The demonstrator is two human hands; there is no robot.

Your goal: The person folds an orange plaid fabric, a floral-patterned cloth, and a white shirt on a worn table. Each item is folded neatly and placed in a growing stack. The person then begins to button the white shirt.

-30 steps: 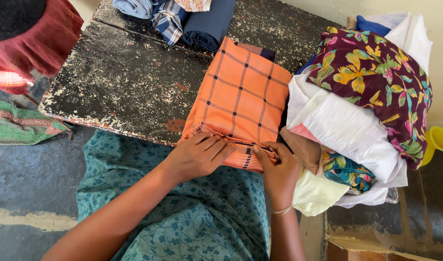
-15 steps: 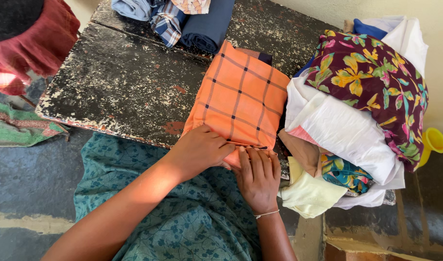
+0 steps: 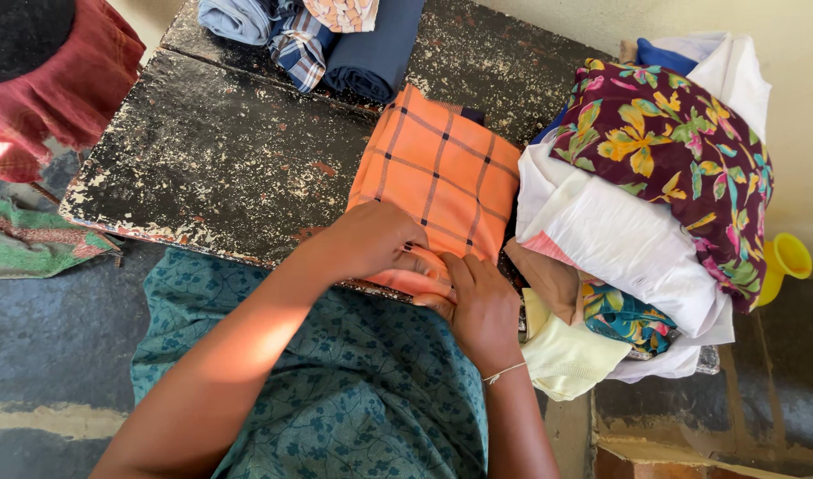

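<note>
An orange checked cloth (image 3: 442, 168), folded into a rectangle, lies on the worn black table (image 3: 211, 160) near its front edge. My left hand (image 3: 371, 239) presses down on the cloth's near edge, fingers curled over it. My right hand (image 3: 477, 302), with a thin bracelet at the wrist, grips the same near edge from the right, thumb on top. Both hands touch each other at the fold.
A heap of unfolded clothes (image 3: 655, 195), floral maroon on top of white, fills the table's right side. Folded blue and checked garments (image 3: 318, 35) sit at the far edge. A red cloth bundle (image 3: 51, 80) lies left; a yellow cup (image 3: 784, 262) stands right.
Both hands have slid along the cloth's near edge and closed together on it; the cloth now lies folded shorter and a little farther onto the table.
</note>
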